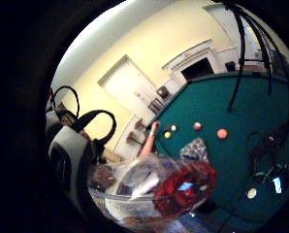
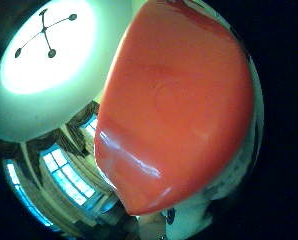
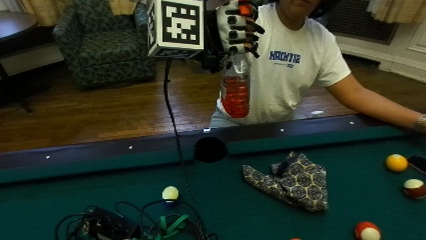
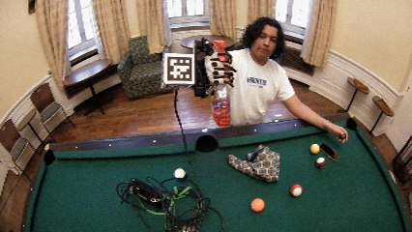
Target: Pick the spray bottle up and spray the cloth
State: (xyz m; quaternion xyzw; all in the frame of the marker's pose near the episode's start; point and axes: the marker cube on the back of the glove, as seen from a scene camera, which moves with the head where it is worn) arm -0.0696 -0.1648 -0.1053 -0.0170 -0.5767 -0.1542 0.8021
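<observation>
My gloved right hand (image 3: 236,27) grips the neck of a clear spray bottle (image 3: 235,90) with red liquid in it, held upright high above the pool table's near rail. Its orange spray head (image 4: 219,46) shows above my fingers and fills the thumb side palm view (image 2: 179,105). The bottle's body (image 1: 173,187) lies close across the little finger side palm view. A patterned cloth (image 3: 293,180) lies crumpled on the green felt (image 3: 86,195), below and to the right of the bottle. The person's bare hand (image 4: 339,137) rests on the far right rail.
Several pool balls lie on the felt: a white one (image 3: 170,193), a yellow one (image 3: 396,162), striped ones (image 3: 413,187) and an orange one (image 4: 257,205). A tangle of cables with a black box (image 3: 106,225) sits at the front left. A side pocket (image 3: 210,149) is in the rail.
</observation>
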